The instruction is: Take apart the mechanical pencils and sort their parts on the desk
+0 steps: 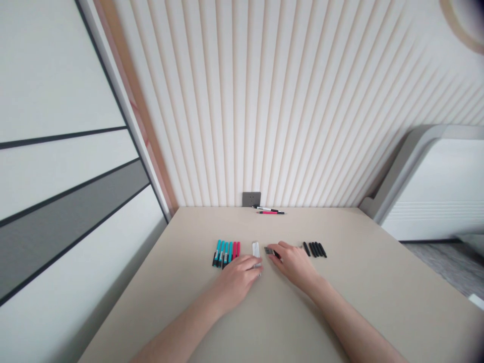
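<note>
My left hand (pixel 241 275) rests over the lower ends of several white pens (pixel 256 248), its fingers bent around them. My right hand (pixel 289 259) is just to the right, its thumb and fingers closed on a dark pen (pixel 268 250) that is partly hidden. Left of the white pens, several teal pens (pixel 222 250) lie side by side, with red pens (pixel 236 247) beside them, their lower ends partly behind my left hand. Several black pens (pixel 316 249) lie in a row to the right of my right hand.
At the back of the beige table (pixel 204 222), a red pen (pixel 269 213) and a white pen (pixel 267 208) lie near a dark wall socket (pixel 251 199). A ribbed wall (pixel 234 126) rises behind. A grey and white headboard (pixel 434 186) stands at the right.
</note>
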`<state>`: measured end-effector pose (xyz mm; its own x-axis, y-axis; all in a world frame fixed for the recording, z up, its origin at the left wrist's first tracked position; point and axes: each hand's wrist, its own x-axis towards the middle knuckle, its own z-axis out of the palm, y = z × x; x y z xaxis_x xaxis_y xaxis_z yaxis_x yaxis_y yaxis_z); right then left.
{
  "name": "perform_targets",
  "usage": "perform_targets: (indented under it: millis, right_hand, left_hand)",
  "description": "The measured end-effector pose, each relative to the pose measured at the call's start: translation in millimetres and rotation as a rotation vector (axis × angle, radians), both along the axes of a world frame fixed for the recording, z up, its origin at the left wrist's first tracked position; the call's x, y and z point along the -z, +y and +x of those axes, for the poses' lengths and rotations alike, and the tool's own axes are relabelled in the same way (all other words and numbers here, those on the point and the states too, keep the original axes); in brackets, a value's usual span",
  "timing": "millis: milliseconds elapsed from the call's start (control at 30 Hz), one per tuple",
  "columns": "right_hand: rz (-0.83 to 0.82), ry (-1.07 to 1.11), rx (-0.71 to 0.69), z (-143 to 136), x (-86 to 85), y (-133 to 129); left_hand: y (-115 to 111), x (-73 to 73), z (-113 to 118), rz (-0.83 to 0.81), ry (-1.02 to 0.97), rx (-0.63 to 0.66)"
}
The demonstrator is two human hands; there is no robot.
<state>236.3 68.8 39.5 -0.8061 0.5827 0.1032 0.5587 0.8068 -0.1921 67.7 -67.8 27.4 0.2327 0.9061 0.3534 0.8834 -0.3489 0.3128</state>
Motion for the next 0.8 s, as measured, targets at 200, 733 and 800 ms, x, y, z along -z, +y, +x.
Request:
perform_targets:
  millis: [200, 733, 800]
  right_hand:
    - [0.025, -0.113, 0.015, -16.3, -5.5, -3.4]
    - [0.033, -0.115, 0.014, -18.5, -8.2, -1.1]
    - [0.035, -0.117, -0.001, -18.6, -9.3, -2.1]
  left_hand:
    - [3.8, 7.0, -2.5, -0.018, 0.014, 0.023]
    - [4.3, 7.7, -3.4, -0.029, 0.011, 0.031]
    - [4.6, 7.6, -3.4, -0.03, 0.015, 0.031]
